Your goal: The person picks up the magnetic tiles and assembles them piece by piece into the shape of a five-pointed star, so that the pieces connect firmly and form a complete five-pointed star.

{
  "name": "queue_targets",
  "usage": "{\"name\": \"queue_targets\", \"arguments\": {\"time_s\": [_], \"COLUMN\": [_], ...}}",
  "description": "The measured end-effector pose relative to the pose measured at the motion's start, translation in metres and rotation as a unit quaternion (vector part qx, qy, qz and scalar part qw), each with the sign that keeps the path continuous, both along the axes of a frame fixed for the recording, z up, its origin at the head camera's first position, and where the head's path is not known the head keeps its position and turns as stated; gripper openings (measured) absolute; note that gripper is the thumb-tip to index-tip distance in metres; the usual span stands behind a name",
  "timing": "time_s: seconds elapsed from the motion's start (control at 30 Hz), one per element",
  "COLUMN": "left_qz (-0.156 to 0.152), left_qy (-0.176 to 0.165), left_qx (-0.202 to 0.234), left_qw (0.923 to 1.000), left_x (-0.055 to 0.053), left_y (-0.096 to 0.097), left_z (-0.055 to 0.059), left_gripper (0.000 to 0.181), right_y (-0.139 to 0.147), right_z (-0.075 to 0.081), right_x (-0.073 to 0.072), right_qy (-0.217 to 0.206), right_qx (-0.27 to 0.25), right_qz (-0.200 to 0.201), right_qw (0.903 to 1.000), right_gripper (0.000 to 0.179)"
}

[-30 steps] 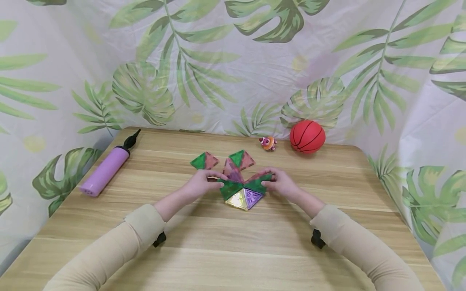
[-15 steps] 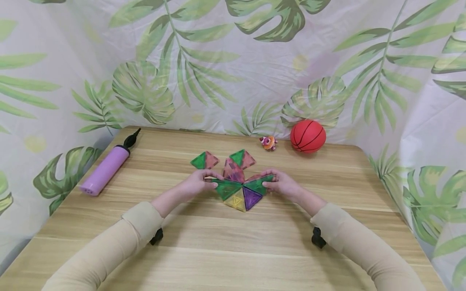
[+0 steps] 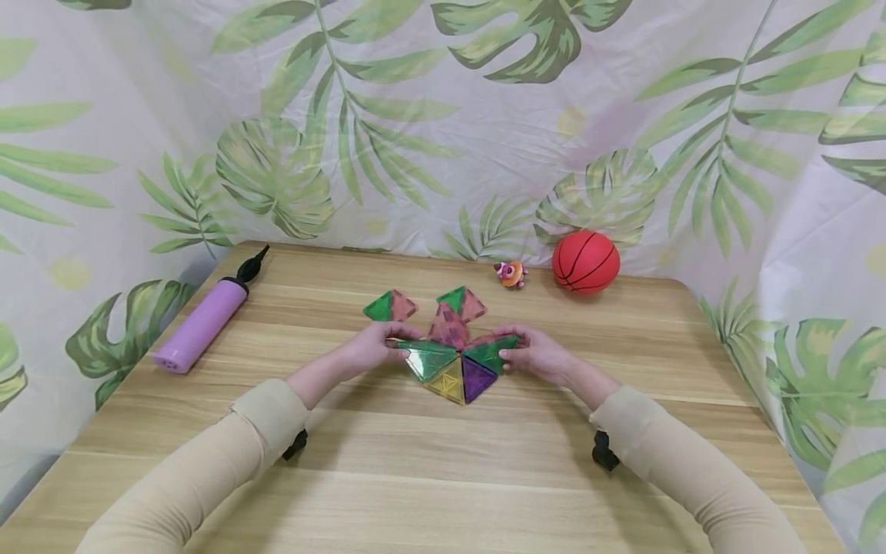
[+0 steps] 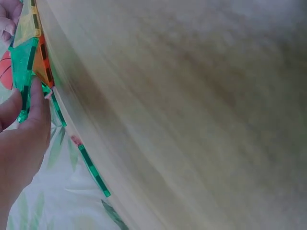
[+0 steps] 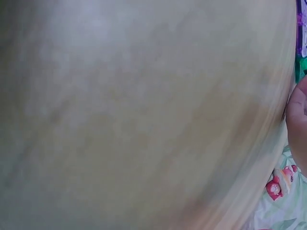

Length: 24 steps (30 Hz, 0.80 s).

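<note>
Between the hands stands a joined group of translucent triangular magnetic tiles. The left hand [image 3: 368, 355] pinches the outer edge of a green tile [image 3: 424, 360], thumb on one face and fingers on the other, as the left wrist view shows. On the other side, the right hand [image 3: 538, 354] pinches a second green tile [image 3: 490, 354] by its outer corner. A yellow tile [image 3: 447, 384] and a purple tile [image 3: 479, 378] form the near side, meeting the green ones at a central point. Behind leans a pink tile [image 3: 448, 329]. In the right wrist view the right hand [image 5: 298, 127] is mostly cropped.
Two green-and-pink tile pairs lie beyond the group, a left pair [image 3: 391, 306] and a right pair [image 3: 472, 302]. At the back are a small toy figure [image 3: 511, 274] and a red ball [image 3: 586, 262]. A purple hand pump [image 3: 202, 325] lies at the left of the wooden table [image 3: 443, 477].
The left hand has drawn slightly left, and its green tile has spread outward. The yellow and purple tiles have shifted a little with it; the right hand stays nearly where it was.
</note>
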State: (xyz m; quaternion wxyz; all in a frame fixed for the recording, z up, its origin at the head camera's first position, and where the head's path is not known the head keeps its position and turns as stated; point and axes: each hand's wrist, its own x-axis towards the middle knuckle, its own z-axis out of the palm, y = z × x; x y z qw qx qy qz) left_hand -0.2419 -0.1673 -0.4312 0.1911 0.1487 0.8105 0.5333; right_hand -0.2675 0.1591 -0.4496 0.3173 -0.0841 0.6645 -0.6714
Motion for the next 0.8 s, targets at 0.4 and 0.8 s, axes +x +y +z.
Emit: {"name": "queue_targets", "arguments": {"time_s": [0.4, 0.8], "left_qz": [-0.014, -0.097], "left_qy": [0.061, 0.120], "left_qx": [-0.077, -0.157], "left_qw": [0.9951, 0.9755], "left_x": [-0.003, 0.004], "left_y": [-0.001, 0.001], "left_z": [0.002, 0.013], "left_gripper": [0.037, 0.029], "right_y": [-0.003, -0.002], "right_z": [0.004, 0.008], "right_x": [0.000, -0.008], "right_qy": [0.155, 0.305], "right_qx": [0.164, 0.223], "right_qz": [0.040, 0.089], "right_qw": [0.9734, 0.9216], "right_gripper": [0.045, 0.037]}}
